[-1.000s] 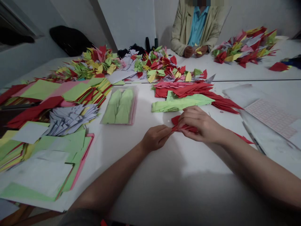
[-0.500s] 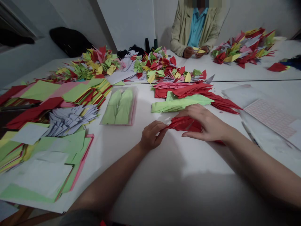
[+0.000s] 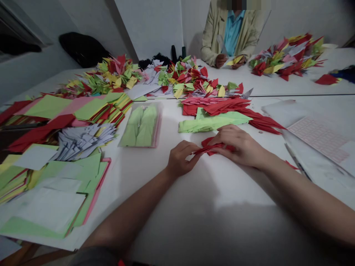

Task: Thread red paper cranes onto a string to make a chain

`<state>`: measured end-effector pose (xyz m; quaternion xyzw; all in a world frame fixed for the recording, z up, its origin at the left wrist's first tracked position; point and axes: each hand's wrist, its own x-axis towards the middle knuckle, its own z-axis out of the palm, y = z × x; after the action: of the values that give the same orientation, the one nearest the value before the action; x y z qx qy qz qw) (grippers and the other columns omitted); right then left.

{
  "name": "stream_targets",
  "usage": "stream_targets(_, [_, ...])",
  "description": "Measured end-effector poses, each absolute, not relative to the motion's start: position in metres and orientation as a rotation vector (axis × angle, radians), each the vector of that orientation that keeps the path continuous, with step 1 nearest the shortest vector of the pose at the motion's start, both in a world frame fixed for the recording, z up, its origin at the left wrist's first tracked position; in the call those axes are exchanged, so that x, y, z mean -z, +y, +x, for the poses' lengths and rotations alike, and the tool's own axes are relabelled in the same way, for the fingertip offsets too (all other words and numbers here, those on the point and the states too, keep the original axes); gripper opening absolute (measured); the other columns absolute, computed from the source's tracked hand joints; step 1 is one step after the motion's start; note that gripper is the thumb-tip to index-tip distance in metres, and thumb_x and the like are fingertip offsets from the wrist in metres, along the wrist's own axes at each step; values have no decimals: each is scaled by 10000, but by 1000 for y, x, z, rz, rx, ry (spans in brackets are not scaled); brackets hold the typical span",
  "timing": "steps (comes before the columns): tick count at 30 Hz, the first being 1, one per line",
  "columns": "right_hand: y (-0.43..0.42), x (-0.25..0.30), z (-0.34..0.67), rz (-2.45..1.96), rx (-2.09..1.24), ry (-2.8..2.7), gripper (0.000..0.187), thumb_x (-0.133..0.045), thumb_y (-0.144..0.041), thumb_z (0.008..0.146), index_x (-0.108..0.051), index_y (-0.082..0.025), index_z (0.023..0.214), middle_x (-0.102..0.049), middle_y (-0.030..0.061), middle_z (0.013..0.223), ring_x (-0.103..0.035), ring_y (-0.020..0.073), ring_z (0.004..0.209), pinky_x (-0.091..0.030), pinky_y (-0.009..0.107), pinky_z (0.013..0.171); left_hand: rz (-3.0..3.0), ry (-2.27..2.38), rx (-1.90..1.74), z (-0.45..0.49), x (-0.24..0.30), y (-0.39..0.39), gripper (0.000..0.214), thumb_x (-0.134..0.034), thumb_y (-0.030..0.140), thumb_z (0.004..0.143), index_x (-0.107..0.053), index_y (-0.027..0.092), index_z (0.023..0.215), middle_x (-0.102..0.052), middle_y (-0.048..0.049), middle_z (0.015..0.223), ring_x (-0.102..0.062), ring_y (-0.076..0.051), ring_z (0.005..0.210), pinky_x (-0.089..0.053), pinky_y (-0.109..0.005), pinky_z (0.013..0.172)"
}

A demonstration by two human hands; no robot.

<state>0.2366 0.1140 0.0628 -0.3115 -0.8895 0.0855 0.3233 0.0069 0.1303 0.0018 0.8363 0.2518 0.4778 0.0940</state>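
Note:
Several folded red papers (image 3: 210, 148) are held between my two hands, just above the white table. My left hand (image 3: 181, 157) is closed, pinching their pointed left end between thumb and fingers. Around the right part my right hand (image 3: 238, 146) is closed, with its thumb below and fingers over the top; it hides much of the papers. Just beyond my right hand lie folded green papers (image 3: 213, 122) in a flat bundle. Behind those is a pile of folded red papers (image 3: 230, 107). A small red paper piece (image 3: 291, 165) shows on the table past my right wrist.
A clear packet of green folded papers (image 3: 141, 125) lies left of centre. Stacks of coloured paper (image 3: 52, 195) cover the left side. Heaps of folded paper pieces (image 3: 191, 77) line the back. Across the table a person (image 3: 230, 37) handles a yellow piece. A plastic sheet (image 3: 313, 147) lies right.
My right hand has closed in on the red papers and pressed them together into a narrower bundle. My left hand keeps its pinch. The person across has drawn their hands slightly apart.

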Motion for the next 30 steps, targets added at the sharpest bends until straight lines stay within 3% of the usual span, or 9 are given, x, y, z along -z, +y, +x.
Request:
stream_targets(5, [110, -60, 230, -888, -166, -2354, 145, -600, -277, 907, -656, -214, 1024, -723, 30, 903, -642, 175, 835, -385, 411, 994, 2470, 753, -1423, 9, -4, 128, 42, -636, 149, 825, -633, 178, 855, -687, -34, 783, -582, -130, 681, -501, -276, 671])
stream_targets(12, [109, -48, 222, -913, -163, -2412, 128, -560, -273, 920, -657, -190, 913, -712, 22, 807, -631, 167, 752, -425, 383, 932, 2510, 746, -1348, 9, -1, 125, 80, -623, 140, 823, -619, 186, 888, -677, -29, 797, -585, -139, 719, -488, -282, 690])
stream_targets(17, [112, -53, 227, -938, -289, -2374, 47, -610, -217, 823, -644, -200, 796, -649, -19, 638, -586, 146, 601, -445, 393, 925, 2462, 756, -1342, 10, -5, 125, 47, -620, 160, 817, -578, 173, 804, -625, -28, 722, -529, -134, 662, -464, -278, 630])
stream_targets(25, [112, -68, 241, -1163, -574, -2125, 83, -636, -258, 806, -690, -202, 833, -706, 11, 759, -611, 158, 651, -465, 272, 598, 2153, 847, -1320, 8, -11, 129, 140, -620, 256, 847, -583, 157, 755, -599, -18, 704, -536, -102, 633, -470, -206, 536])
stream_targets(30, [109, -67, 236, -1229, -828, -1910, 183, -644, -359, 841, -701, -185, 826, -703, 17, 736, -617, 159, 649, -481, 268, 591, 1722, 898, -1017, 6, -5, 133, 283, -723, 411, 762, -677, 133, 782, -634, -19, 664, -573, -112, 578, -487, -216, 506])
